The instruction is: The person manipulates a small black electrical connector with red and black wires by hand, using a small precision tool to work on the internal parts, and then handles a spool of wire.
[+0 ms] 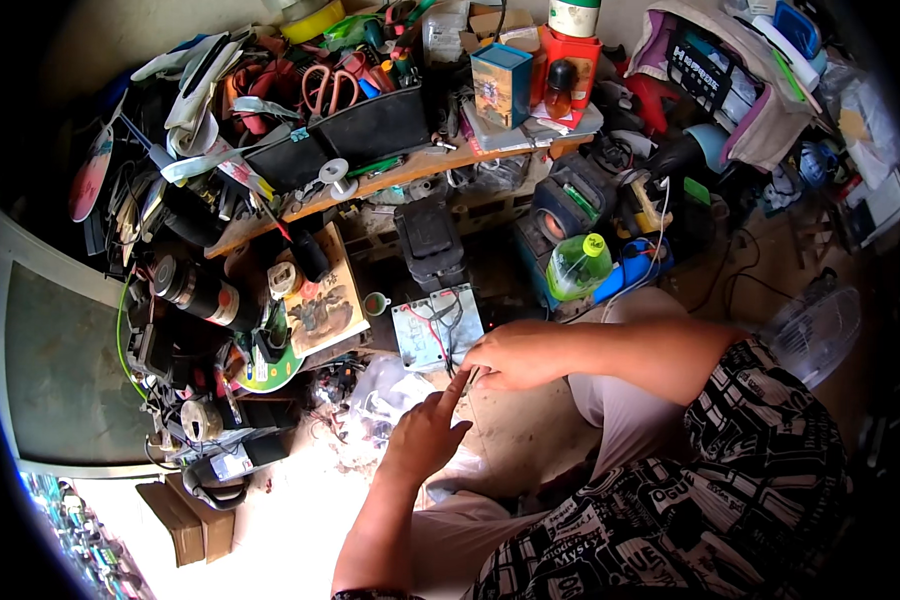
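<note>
A silver-white metal panel with screws along its edges lies in front of me, a red wire and dark leads running across it. At its near right corner, my right hand has its fingers closed in a pinch. Something thin and dark shows below those fingertips, too small to name. My left hand reaches up from below with its index finger stretched to the right fingertips and its thumb held apart. Nothing shows in the left palm; its other fingers are partly hidden.
Behind the panel stands a black case. A green-capped bottle is to the right, a wooden board and dark flask to the left. A cluttered wooden shelf crosses behind. Clear plastic bags lie near my left hand.
</note>
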Tool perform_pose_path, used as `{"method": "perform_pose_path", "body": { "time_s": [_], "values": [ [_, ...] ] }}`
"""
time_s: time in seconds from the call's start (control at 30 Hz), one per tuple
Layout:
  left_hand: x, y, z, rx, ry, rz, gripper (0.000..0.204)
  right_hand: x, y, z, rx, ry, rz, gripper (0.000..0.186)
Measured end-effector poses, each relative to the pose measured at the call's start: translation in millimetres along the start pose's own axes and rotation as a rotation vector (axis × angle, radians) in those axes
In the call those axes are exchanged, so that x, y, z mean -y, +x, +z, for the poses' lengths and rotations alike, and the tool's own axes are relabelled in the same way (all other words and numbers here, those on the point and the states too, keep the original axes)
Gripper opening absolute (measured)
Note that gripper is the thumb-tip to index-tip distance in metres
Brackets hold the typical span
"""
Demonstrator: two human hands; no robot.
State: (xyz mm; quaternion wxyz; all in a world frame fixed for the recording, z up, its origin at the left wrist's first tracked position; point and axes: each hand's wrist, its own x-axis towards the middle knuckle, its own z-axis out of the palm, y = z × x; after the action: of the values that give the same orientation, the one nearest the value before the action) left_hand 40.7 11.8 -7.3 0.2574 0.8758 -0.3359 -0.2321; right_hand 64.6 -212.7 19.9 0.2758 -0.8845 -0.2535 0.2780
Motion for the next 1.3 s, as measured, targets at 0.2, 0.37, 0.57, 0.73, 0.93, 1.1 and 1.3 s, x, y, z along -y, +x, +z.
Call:
{"method": "perform_pose_path", "body": {
  "time_s": [0.2, 0.37, 0.57, 0.73, 0.93, 1.1, 1.3],
  "values": [
    [-1, 1, 0, 0.052, -0.011, -0.028, 0.08, 2, -1, -3, 0.025, -0.036, 0.016, 0.035],
    [9, -4, 6, 0.071, 0.019, -0.022, 0.071, 1, 2, -1, 0.099, -0.11, 0.025, 0.037],
    [13, -7, 8, 0.12, 0.006, -0.017, 0.061, 6, 1, -3, 0.19, -0.153, 0.048, 0.037],
    [10, -7, 4, 0.153, -0.021, -0.04, 0.059, 8, 0, -4, 0.179, -0.146, 0.095, 0.03],
    [17, -10, 11, 0.062, 0.053, 0.043, 0.057, -8, 5, 6, 0.001, -0.017, -0.011, 0.027],
    [17, -8, 10, 0.04, -0.029, 0.027, 0.037, -2, 6, -2, -0.169, 0.117, -0.033, 0.021],
    [10, -4, 3, -0.15, -0.106, 0.06, 0.027, 7, 10, -7, -0.301, 0.295, 0.059, 0.014]
  ]
}}
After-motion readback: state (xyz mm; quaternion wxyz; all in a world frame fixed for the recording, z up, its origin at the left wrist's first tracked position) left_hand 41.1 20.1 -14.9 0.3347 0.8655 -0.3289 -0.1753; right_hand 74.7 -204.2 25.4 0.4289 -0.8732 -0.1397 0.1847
